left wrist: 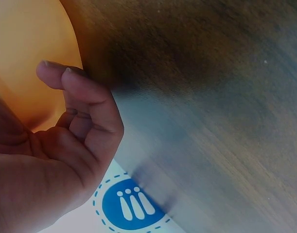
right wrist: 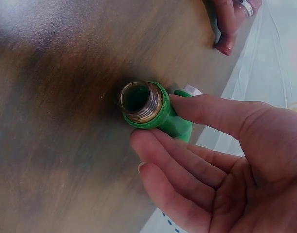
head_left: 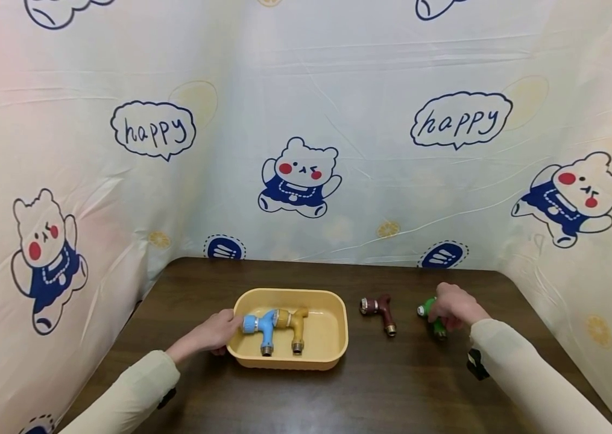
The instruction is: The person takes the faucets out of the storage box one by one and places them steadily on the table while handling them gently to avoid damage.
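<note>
My left hand [head_left: 220,330] holds the left rim of a yellow plastic basin [head_left: 338,328]. In the left wrist view its fingers [left wrist: 92,92] are bent at the basin's wall [left wrist: 70,29]. A blue tap [head_left: 266,334] and a mustard-yellow tap [head_left: 298,333] lie side by side in the basin. At the right, my right hand [head_left: 453,306] has its thumb and fingers round a green tap [head_left: 439,329]. The right wrist view shows that tap's threaded metal end [right wrist: 141,102] pointing out from between thumb and fingers.
A dark red tap [head_left: 385,310] lies on the brown wooden table [head_left: 371,392], between the basin and the green tap. Behind the table and at both sides hangs a pale printed curtain [head_left: 371,199].
</note>
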Available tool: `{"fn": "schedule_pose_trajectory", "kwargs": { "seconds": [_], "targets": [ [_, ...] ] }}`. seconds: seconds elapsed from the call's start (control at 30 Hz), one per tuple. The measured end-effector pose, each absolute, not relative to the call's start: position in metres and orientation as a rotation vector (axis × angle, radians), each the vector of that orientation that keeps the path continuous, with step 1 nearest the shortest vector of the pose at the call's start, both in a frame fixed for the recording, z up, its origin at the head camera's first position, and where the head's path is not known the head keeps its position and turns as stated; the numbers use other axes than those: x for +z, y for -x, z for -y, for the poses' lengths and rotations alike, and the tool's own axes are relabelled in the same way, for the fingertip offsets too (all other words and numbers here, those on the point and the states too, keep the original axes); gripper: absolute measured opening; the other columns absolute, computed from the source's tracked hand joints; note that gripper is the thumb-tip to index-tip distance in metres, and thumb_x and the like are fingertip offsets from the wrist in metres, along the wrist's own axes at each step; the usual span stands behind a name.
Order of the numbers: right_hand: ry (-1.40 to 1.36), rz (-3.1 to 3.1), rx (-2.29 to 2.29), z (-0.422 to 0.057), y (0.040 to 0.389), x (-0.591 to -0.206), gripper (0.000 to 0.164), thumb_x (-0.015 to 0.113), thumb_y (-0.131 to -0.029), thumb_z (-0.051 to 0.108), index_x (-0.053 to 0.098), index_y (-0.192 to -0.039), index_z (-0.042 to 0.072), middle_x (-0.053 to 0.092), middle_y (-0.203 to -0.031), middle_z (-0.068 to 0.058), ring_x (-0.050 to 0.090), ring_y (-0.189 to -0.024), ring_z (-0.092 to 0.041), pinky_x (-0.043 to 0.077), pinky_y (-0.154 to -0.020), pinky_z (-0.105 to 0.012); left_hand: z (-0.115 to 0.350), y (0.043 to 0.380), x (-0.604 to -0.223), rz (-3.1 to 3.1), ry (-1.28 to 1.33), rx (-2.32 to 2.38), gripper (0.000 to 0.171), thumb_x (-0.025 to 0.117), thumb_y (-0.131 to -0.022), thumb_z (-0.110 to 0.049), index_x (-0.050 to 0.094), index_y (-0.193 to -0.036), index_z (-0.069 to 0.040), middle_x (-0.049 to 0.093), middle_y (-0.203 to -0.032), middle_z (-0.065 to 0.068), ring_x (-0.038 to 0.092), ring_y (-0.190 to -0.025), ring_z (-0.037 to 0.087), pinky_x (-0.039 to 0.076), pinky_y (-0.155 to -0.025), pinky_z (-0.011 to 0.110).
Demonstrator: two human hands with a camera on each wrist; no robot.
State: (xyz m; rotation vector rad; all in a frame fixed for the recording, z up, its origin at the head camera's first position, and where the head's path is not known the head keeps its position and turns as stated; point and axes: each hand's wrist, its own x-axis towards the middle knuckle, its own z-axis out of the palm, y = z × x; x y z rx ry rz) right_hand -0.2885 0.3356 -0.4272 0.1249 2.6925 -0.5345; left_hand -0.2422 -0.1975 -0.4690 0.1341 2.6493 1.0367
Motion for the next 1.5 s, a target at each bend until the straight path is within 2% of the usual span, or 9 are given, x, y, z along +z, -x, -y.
{"fn": "schedule_pose_trajectory", "kwargs": {
  "seconds": [0.4, 0.67, 0.93, 1.17, 1.5],
  "targets": [
    [-0.145, -2.703, -0.523, -0.338, 0.288, -0.431, 0.024, 0.08, -0.085, 0.012, 0.06, -0.089, -0.001, 0.069, -0.07, -0.017, 0.071, -0.059, -0.027, 0.061, -0.057, -0.042, 0.196, 0.241, -0.472, -2.64, -0.147, 1.056, 0.03, 0.04, -0.11, -0.02, 0.057, -0.093, -0.001, 0.06, -0.061, 0.01, 0.053, -0.043, 0.017, 0.047, -0.04, 0.029],
    [-0.11, -2.666, -0.538, -0.355, 0.308, -0.451, 0.029, 0.084, -0.084, 0.019, 0.063, -0.09, -0.001, 0.068, -0.07, -0.016, 0.07, -0.057, -0.027, 0.059, -0.053, -0.041, 0.196, 0.244, -0.468, -2.62, -0.15, 1.066, 0.03, 0.04, -0.11, -0.02, 0.058, -0.096, -0.001, 0.061, -0.063, 0.011, 0.053, -0.044, 0.017, 0.046, -0.041, 0.03],
    [-0.15, -2.731, -0.506, -0.338, 0.289, -0.437, 0.02, 0.08, -0.084, 0.012, 0.063, -0.084, 0.002, 0.068, -0.067, -0.015, 0.069, -0.055, -0.025, 0.055, -0.049, -0.036, 0.206, 0.25, -0.475, -2.581, -0.226, 1.077, 0.033, 0.038, -0.11, -0.023, 0.057, -0.097, 0.002, 0.061, -0.064, 0.011, 0.056, -0.045, 0.019, 0.049, -0.041, 0.031],
    [-0.158, -2.749, -0.503, -0.338, 0.287, -0.44, 0.019, 0.08, -0.085, 0.013, 0.064, -0.082, 0.003, 0.068, -0.066, -0.014, 0.069, -0.055, -0.023, 0.055, -0.049, -0.034, 0.198, 0.242, -0.468, -2.621, -0.123, 1.054, 0.031, 0.04, -0.111, -0.022, 0.058, -0.099, 0.0, 0.061, -0.065, 0.012, 0.054, -0.046, 0.019, 0.047, -0.042, 0.031],
    [-0.178, -2.745, -0.512, -0.337, 0.286, -0.443, 0.021, 0.081, -0.087, 0.017, 0.066, -0.085, 0.003, 0.066, -0.071, -0.013, 0.068, -0.056, -0.023, 0.054, -0.048, -0.032, 0.198, 0.243, -0.468, -2.625, -0.132, 1.04, 0.031, 0.039, -0.11, -0.022, 0.057, -0.099, 0.001, 0.06, -0.064, 0.011, 0.053, -0.045, 0.018, 0.046, -0.041, 0.029]
  ]
}}
